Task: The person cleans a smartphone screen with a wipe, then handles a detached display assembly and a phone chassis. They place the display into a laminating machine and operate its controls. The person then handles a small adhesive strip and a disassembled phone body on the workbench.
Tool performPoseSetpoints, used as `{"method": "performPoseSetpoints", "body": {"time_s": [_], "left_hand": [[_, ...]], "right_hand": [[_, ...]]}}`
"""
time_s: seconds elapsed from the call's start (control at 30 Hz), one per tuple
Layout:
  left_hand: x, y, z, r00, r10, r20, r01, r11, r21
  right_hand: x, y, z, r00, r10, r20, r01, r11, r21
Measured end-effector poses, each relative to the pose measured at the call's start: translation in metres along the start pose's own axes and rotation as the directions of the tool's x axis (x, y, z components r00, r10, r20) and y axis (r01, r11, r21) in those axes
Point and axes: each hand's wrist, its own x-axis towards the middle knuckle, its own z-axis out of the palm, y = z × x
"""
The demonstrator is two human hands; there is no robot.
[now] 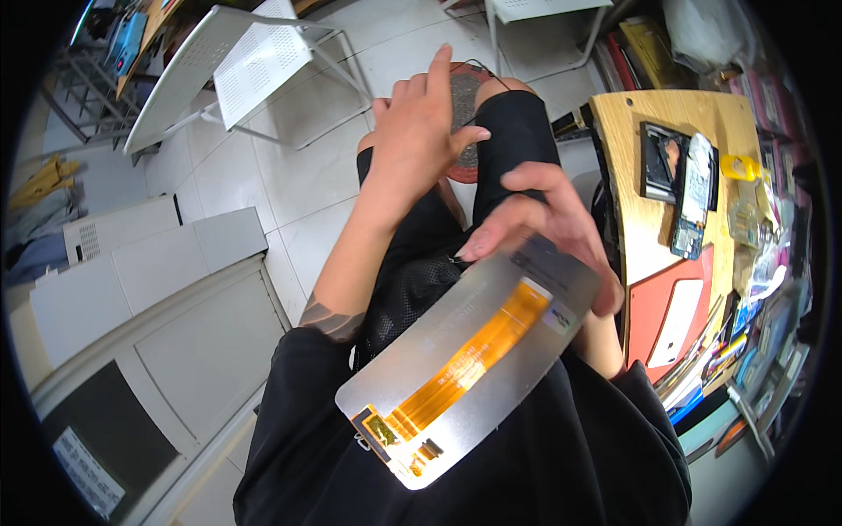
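A phone display panel (465,351) shows its silver back, with a long orange flex cable (474,358) lying across it. My right hand (561,219) grips the upper right end of the panel between thumb and fingers, tilting it over my lap. Its fingertips are partly hidden behind the panel and slightly blurred. Away from the panel, my left hand (419,131) hangs above my knees with fingers and thumb apart, holding nothing.
On my right stands a wooden desk (631,210) with an opened phone (695,197), a black frame (656,162), a yellow bottle (741,167) and a white phone panel (677,322) on a red mat (645,302). White chairs (263,70) stand ahead left; a grey cabinet (206,355) is at left.
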Motion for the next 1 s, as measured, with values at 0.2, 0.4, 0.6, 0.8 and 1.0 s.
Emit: {"method": "performPoseSetpoints", "body": {"time_s": [0.2,0.4,0.6,0.8,1.0], "left_hand": [[-0.009,-0.012,0.004,0.997,-0.054,-0.06,0.053,0.999,-0.012],[-0.019,-0.032,0.004,0.993,-0.113,-0.04,0.108,0.988,-0.113],[-0.027,-0.038,0.005,0.99,-0.137,-0.031,0.135,0.989,-0.059],[-0.028,-0.039,0.004,0.981,-0.192,0.028,0.194,0.974,-0.113],[-0.028,-0.035,0.005,0.98,-0.193,0.042,0.197,0.972,-0.132]], "right_hand": [[0.017,0.007,0.013,0.899,0.394,-0.19,-0.368,0.916,0.159],[0.008,0.022,0.0,0.891,0.435,-0.128,-0.399,0.887,0.232],[0.004,0.039,0.016,0.865,0.502,0.006,-0.471,0.808,0.353],[-0.003,0.049,0.028,0.848,0.527,0.057,-0.487,0.732,0.477],[-0.012,0.051,0.032,0.751,0.655,0.083,-0.622,0.66,0.422]]}}
